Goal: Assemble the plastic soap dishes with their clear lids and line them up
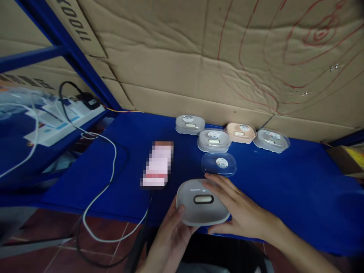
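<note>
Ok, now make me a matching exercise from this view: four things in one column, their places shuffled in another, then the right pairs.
Things
1. Uncovered gray oval box
2. Clear plastic cover
3. Peach oval box
4. White power strip

Places
A. Between two covered gray boxes
B. Far left of the view
C. Held by the left hand and right hand
D. On the blue table, just beyond the hands

Pairs: 1-C, 2-D, 3-A, 4-B

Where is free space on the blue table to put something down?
Widest: the blue table, right of the clear lid and right hand. Smaller: between the phone and clear lid. Crowded: by the cardboard wall, where four lidded cases stand.
</note>
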Available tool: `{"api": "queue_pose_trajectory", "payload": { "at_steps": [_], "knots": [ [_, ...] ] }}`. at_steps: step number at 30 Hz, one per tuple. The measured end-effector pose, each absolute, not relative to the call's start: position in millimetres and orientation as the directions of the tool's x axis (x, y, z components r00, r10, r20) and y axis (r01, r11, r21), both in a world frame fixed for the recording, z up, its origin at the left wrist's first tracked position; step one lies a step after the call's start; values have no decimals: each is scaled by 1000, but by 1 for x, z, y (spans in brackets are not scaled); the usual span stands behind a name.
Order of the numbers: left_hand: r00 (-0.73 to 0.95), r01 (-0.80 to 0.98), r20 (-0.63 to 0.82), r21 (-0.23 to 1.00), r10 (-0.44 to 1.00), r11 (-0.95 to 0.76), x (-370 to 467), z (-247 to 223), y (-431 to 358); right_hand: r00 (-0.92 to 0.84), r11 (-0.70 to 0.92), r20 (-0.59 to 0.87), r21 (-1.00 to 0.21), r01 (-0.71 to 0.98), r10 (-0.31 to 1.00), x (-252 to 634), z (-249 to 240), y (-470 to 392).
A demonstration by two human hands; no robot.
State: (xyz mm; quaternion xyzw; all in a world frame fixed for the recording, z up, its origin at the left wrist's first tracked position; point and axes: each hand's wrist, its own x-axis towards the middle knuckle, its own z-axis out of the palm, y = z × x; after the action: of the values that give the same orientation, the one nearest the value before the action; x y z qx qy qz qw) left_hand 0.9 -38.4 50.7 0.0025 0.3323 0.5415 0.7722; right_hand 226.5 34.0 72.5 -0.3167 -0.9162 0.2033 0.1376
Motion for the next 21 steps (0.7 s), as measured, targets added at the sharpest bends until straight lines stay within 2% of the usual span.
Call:
{"api": "queue_pose_trajectory", "payload": {
  "at_steps": [3, 8, 12, 15, 18, 21],
  "knots": [
    [221, -834, -502, 347, 836, 429, -1, 49, -37, -753, 735, 174, -433, 521, 635, 228, 67, 33],
    [234, -808, -463, 396, 855, 436, -2, 41, -36, -757, 798, 280, -343, 496, 590, 232, 60, 36],
    [245, -807, -434, 404, 867, 431, 0, 37, -30, -749, 754, 233, -440, 488, 620, 236, 55, 43],
    [241, -818, -452, 382, 859, 430, 0, 39, -26, -749, 757, 253, -461, 463, 613, 236, 49, 46],
    [240, -839, -514, 318, 824, 442, -1, 42, -23, -741, 787, 330, -451, 421, 585, 234, 45, 47],
    [271, -853, -566, 234, 779, 467, 0, 46, -19, -710, 738, 334, -555, 384, 620, 236, 46, 49]
  ]
}}
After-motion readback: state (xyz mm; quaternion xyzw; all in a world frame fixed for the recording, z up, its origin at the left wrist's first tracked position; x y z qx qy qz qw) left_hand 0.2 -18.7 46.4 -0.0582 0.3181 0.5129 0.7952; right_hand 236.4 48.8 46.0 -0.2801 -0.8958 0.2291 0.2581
